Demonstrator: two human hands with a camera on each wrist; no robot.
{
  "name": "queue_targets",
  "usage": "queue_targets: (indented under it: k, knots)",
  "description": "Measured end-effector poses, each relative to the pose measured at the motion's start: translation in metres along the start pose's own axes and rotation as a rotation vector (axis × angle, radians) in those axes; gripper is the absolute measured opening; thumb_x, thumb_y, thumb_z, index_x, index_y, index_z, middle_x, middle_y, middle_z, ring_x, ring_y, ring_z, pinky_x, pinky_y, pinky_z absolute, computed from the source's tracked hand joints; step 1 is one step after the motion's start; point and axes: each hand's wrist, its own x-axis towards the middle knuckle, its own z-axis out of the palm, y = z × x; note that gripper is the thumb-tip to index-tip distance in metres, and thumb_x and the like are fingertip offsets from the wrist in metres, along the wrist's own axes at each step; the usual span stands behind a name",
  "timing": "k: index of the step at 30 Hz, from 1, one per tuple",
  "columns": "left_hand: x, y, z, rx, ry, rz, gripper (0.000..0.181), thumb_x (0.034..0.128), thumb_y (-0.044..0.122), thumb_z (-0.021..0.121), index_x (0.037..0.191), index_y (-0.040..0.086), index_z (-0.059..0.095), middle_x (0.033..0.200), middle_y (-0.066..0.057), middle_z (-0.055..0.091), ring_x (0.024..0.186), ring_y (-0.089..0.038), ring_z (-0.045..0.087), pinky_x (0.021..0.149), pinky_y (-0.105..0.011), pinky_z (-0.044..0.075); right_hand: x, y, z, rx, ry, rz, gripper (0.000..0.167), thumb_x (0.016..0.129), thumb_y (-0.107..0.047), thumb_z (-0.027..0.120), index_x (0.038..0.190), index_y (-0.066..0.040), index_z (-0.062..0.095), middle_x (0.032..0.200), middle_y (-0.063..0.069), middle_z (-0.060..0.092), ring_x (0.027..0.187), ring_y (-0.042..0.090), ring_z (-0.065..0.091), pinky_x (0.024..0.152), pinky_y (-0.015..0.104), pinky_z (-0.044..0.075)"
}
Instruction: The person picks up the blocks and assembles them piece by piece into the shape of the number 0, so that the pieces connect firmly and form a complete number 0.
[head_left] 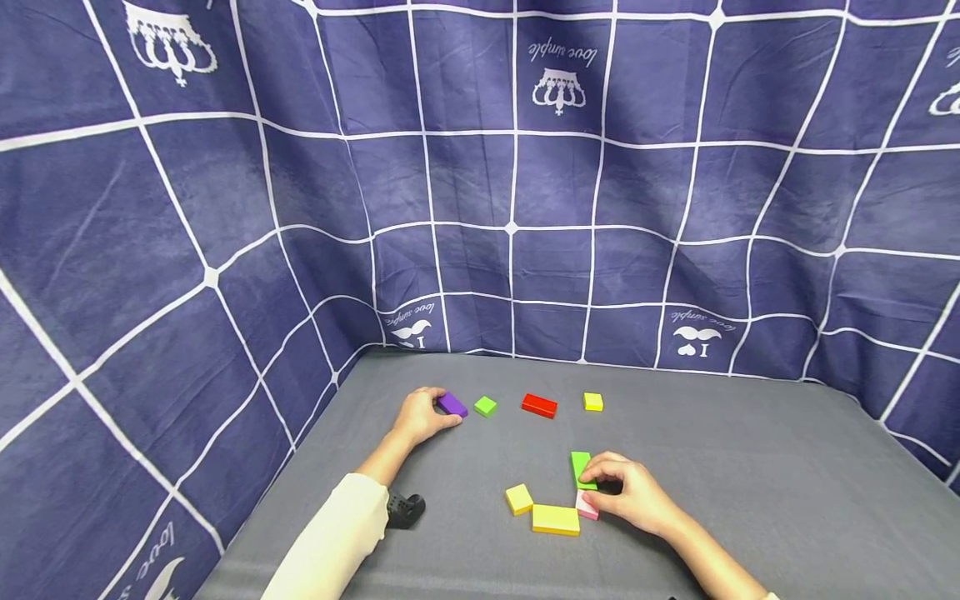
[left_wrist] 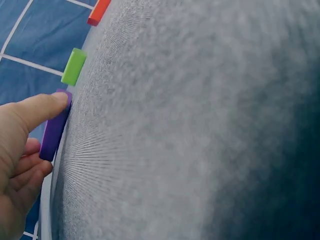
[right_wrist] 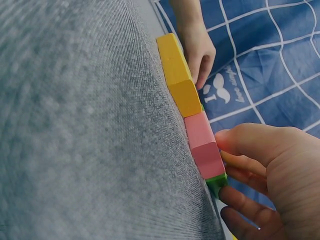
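Observation:
At the back left, my left hand [head_left: 422,417] pinches a purple toy block [head_left: 452,404] lying on the grey surface. In the left wrist view, its thumb lies over one end of the purple block [left_wrist: 55,132], with the fingers by the other end. My right hand [head_left: 633,493] has its fingers curved over a long green block [head_left: 581,467] and its thumb on a pink block [head_left: 588,505]. Green and pink touch end to end. A long yellow block [head_left: 556,520] and a small yellow block [head_left: 518,499] adjoin them in a curved row.
A small green block [head_left: 486,407], a red block [head_left: 539,406] and another small yellow block [head_left: 593,402] lie spaced along the back. A black perforated piece [head_left: 405,510] shows beside my left wrist. Blue checked cloth [head_left: 555,183] hangs behind and at the left.

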Motion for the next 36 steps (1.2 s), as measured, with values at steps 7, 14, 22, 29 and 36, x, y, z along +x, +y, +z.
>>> queue_targets:
  k: [7, 14, 22, 29, 36]
  knots:
    - [-0.004, 0.004, -0.003, -0.016, 0.015, 0.025, 0.058, 0.0681, 0.032, 0.087, 0.113, -0.002, 0.069, 0.106, -0.016, 0.068, 0.101, -0.033, 0.063, 0.089, -0.044, 0.048, 0.001, -0.002, 0.0, 0.007, 0.003, -0.007, 0.021, 0.074, -0.002, 0.081, 0.091, -0.01, 0.072, 0.093, 0.005, 0.066, 0.081, 0.015, 0.061, 0.072, 0.023, 0.051]
    - [-0.015, 0.02, -0.002, -0.056, 0.002, 0.074, 0.057, 0.0682, 0.031, 0.086, 0.112, -0.001, 0.069, 0.105, -0.014, 0.068, 0.098, -0.03, 0.064, 0.087, -0.042, 0.049, 0.002, -0.003, -0.002, 0.021, -0.005, 0.014, 0.019, 0.076, -0.004, 0.081, 0.092, -0.01, 0.073, 0.094, 0.003, 0.065, 0.082, 0.013, 0.061, 0.073, 0.023, 0.05]
    - [-0.032, 0.048, 0.006, -0.098, -0.079, 0.245, 0.056, 0.0675, 0.028, 0.088, 0.111, -0.001, 0.069, 0.104, -0.012, 0.068, 0.096, -0.027, 0.065, 0.085, -0.041, 0.051, 0.002, -0.003, -0.002, 0.02, -0.005, 0.007, 0.019, 0.076, -0.004, 0.081, 0.092, -0.01, 0.072, 0.094, 0.002, 0.065, 0.082, 0.013, 0.061, 0.073, 0.023, 0.051]
    - [-0.041, 0.063, 0.012, -0.104, -0.164, 0.32, 0.055, 0.0682, 0.027, 0.088, 0.114, 0.002, 0.069, 0.11, -0.01, 0.068, 0.101, -0.024, 0.064, 0.09, -0.039, 0.049, 0.002, -0.004, -0.001, 0.0, 0.001, 0.0, 0.021, 0.074, 0.001, 0.081, 0.091, -0.007, 0.072, 0.093, 0.007, 0.065, 0.08, 0.018, 0.061, 0.072, 0.025, 0.051]
    - [-0.046, 0.066, 0.023, -0.095, -0.237, 0.392, 0.055, 0.0701, 0.027, 0.086, 0.116, 0.004, 0.068, 0.108, -0.006, 0.067, 0.099, -0.02, 0.062, 0.088, -0.035, 0.049, 0.002, -0.015, -0.003, -0.015, 0.001, 0.022, 0.02, 0.072, 0.002, 0.08, 0.089, -0.006, 0.072, 0.092, 0.008, 0.065, 0.08, 0.018, 0.061, 0.072, 0.026, 0.052]
